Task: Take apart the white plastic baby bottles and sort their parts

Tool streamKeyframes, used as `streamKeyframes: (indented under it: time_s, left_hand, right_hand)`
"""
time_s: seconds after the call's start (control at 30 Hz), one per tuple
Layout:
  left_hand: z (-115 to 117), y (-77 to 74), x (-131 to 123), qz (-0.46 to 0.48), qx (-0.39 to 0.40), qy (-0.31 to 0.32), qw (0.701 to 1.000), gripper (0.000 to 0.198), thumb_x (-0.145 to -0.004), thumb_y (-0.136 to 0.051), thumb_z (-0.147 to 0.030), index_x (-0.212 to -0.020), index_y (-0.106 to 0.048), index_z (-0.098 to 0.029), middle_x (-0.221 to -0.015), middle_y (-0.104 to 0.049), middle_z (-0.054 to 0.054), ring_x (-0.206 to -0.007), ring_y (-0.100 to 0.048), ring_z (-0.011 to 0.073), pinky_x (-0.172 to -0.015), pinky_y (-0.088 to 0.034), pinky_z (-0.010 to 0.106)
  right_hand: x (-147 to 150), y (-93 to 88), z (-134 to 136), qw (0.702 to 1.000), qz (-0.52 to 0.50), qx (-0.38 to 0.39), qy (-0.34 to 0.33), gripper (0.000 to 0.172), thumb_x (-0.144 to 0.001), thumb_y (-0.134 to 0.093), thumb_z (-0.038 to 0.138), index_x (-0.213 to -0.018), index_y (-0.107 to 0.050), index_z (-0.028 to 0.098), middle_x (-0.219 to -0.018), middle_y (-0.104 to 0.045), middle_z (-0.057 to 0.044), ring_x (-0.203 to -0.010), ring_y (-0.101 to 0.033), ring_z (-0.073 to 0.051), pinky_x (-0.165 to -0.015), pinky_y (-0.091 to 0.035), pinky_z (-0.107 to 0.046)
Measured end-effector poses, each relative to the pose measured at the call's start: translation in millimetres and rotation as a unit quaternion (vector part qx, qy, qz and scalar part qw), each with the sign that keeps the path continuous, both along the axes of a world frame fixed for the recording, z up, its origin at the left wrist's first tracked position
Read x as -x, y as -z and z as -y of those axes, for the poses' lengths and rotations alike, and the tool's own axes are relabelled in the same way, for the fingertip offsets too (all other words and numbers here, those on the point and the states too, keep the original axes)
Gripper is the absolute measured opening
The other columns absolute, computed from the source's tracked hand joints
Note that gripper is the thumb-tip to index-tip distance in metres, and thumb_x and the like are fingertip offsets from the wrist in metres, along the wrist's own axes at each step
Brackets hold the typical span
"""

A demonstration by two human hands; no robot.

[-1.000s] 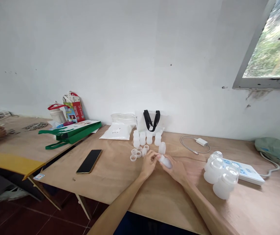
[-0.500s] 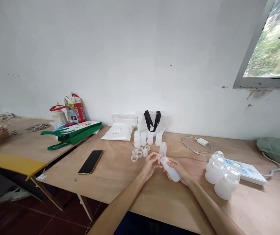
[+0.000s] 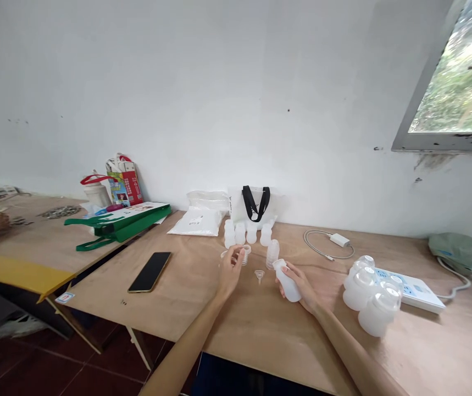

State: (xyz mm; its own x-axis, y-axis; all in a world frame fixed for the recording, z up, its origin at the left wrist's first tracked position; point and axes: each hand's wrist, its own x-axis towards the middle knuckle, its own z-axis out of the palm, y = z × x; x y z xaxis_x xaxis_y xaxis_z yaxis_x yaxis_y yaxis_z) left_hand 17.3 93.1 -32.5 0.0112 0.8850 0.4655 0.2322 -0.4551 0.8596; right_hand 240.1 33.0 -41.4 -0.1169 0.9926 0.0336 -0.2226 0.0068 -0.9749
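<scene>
Right hand (image 3: 297,291) grips a translucent plastic bottle (image 3: 288,287) over a plywood counter (image 3: 186,313).
Left hand (image 3: 231,270) is at small plastic collars (image 3: 244,255); whether it holds one is hard to tell. A small plastic funnel (image 3: 259,275) sits between the hands, near an upright bottle (image 3: 272,254) and a row of bottles (image 3: 246,233). A black phone (image 3: 149,271) lies left, wide bottles (image 3: 370,297) right.

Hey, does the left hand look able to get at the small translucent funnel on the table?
Probably yes. The left hand is close to the small translucent funnel, with only plywood tabletop between them. The bottle in the right hand is on the funnel's far side.
</scene>
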Motion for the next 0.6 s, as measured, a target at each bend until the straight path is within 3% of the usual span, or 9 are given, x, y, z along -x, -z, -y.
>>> streamKeyframes:
  time_s: [0.13,0.23,0.4,0.47,0.6]
  left_hand:
    - [15,6.9,9,-0.207,-0.032,0.061,0.976,0.020,-0.096,-0.051,-0.033,-0.108,-0.064,-0.025,-0.096,-0.067,0.001,-0.068,-0.057,0.0145,-0.068,-0.046,0.026]
    - [23,9.5,5,-0.311,-0.052,0.139,0.939,0.028,-0.094,-0.048,-0.024,-0.118,-0.062,-0.027,-0.111,-0.065,0.003,-0.074,-0.060,0.0158,-0.072,-0.047,0.028]
    - [30,17.0,-9,-0.324,-0.039,0.273,0.905,0.045,-0.084,-0.047,-0.006,-0.120,-0.063,-0.027,-0.112,-0.066,0.004,-0.101,-0.062,0.0215,-0.090,-0.047,0.032]
    - [33,18.2,-8,-0.315,-0.024,0.301,0.900,0.050,-0.079,-0.046,-0.001,-0.117,-0.065,-0.026,-0.109,-0.066,0.004,-0.103,-0.061,0.0215,-0.091,-0.047,0.032]
    - [40,12.6,3,-0.321,0.000,0.317,0.892,0.035,-0.083,-0.052,-0.007,-0.108,-0.069,-0.024,-0.105,-0.063,0.005,-0.097,-0.060,0.0204,-0.087,-0.047,0.031]
  right_hand:
    - [0,2.6,-2,0.999,-0.007,-0.003,0.036,0.046,-0.077,-0.072,0.060,-0.097,-0.058,0.022,-0.078,-0.070,-0.002,-0.046,-0.058,-0.012,-0.040,-0.043,-0.024]
    - [-2,6.2,-5,0.998,-0.013,-0.015,0.066,0.044,-0.077,-0.072,0.060,-0.096,-0.058,0.022,-0.078,-0.070,-0.001,-0.047,-0.058,-0.013,-0.041,-0.043,-0.025]
    - [-5,4.7,-5,0.994,-0.008,-0.024,0.109,0.045,-0.076,-0.070,0.063,-0.093,-0.058,0.023,-0.079,-0.069,-0.002,-0.049,-0.059,-0.014,-0.043,-0.044,-0.027]
    - [-5,2.8,-4,0.993,-0.004,-0.022,0.113,0.047,-0.075,-0.070,0.064,-0.093,-0.059,0.023,-0.077,-0.069,-0.002,-0.049,-0.059,-0.015,-0.043,-0.044,-0.027]
    - [-4,2.5,-4,0.995,0.002,-0.019,0.102,0.047,-0.076,-0.071,0.063,-0.096,-0.058,0.022,-0.078,-0.069,-0.001,-0.049,-0.060,-0.014,-0.042,-0.044,-0.026]
